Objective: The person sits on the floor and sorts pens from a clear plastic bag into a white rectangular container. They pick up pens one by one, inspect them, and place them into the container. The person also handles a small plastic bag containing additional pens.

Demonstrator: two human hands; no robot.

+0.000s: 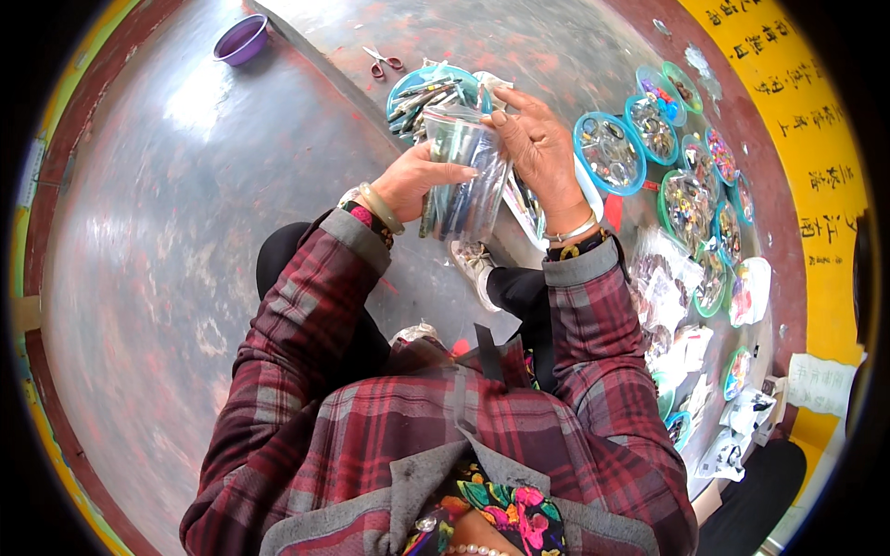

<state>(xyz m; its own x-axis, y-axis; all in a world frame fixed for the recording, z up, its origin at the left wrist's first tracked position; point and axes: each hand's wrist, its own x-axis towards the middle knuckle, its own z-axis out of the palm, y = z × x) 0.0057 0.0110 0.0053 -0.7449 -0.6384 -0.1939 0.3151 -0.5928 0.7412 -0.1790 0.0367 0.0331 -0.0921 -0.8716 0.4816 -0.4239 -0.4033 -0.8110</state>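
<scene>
A clear plastic zip bag (466, 199), filled with long slim items that look like pens, hangs upright in front of me. My left hand (414, 185) is closed on its left side, the thumb lying across the front. At the bag's upper right edge is my right hand (540, 153), thumb and fingers closed on the plastic near the top. Just beyond the bag stands a round turquoise basket (392, 100) full of pens (434, 96). A white tray (588, 190) with more slim items sits partly hidden below my right wrist.
Red-handled scissors (382, 65) lie on the floor beyond the basket. A purple basin (241, 41) stands at the far left. Several round baskets of small items, including a blue-rimmed basket (609, 154), crowd the right, with plastic bags (663, 278) nearer me. My shoe (475, 269) is below the bag.
</scene>
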